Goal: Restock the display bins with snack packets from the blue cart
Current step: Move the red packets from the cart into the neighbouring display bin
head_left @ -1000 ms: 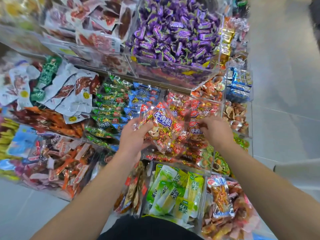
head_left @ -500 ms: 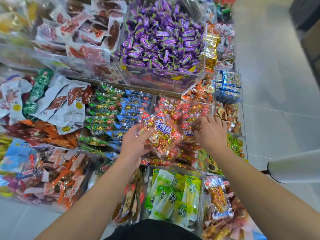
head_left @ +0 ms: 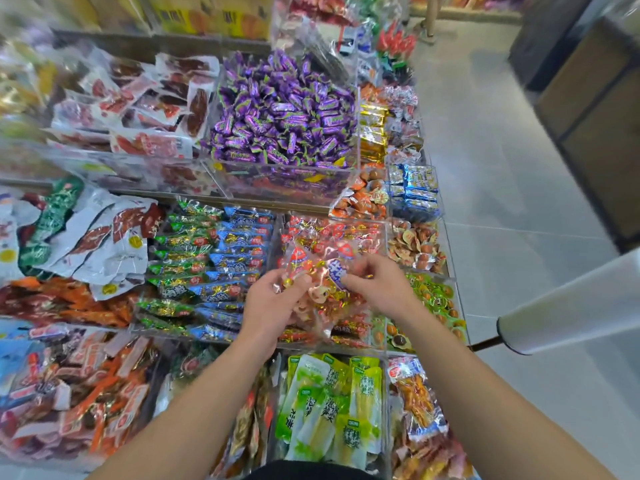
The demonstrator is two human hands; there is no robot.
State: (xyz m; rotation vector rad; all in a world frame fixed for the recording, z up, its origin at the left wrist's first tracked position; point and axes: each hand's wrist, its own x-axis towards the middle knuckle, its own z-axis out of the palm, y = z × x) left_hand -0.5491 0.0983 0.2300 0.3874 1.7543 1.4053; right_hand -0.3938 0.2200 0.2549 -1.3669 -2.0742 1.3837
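My left hand (head_left: 273, 299) and right hand (head_left: 377, 289) are both on one clear bag of red and gold snack packets (head_left: 317, 271), which I hold just above the middle bin of red packets (head_left: 349, 233). My left thumb and fingers are curled round the bag's near left edge. My right fingers pinch its right side, near the blue label. The bag is blurred, so I cannot read its print or tell whether its bottom touches the packets beneath.

Left of that bin lies a bin of green and blue packets (head_left: 214, 258) set in rows. Farther left are white pouches with dark red meat pictures (head_left: 107, 244). In the far tier, a clear bin is heaped with purple wrapped candies (head_left: 284, 112). To the right of my hands are a bin of brown nut-like snacks (head_left: 415, 244) and one of bright green packets (head_left: 436, 299). Nearest me, in the bottom row, stand yellow-green pouches (head_left: 332, 403). A white roll (head_left: 568, 306) juts in from the right over the grey tiled floor (head_left: 502, 168). The blue cart is not in view.
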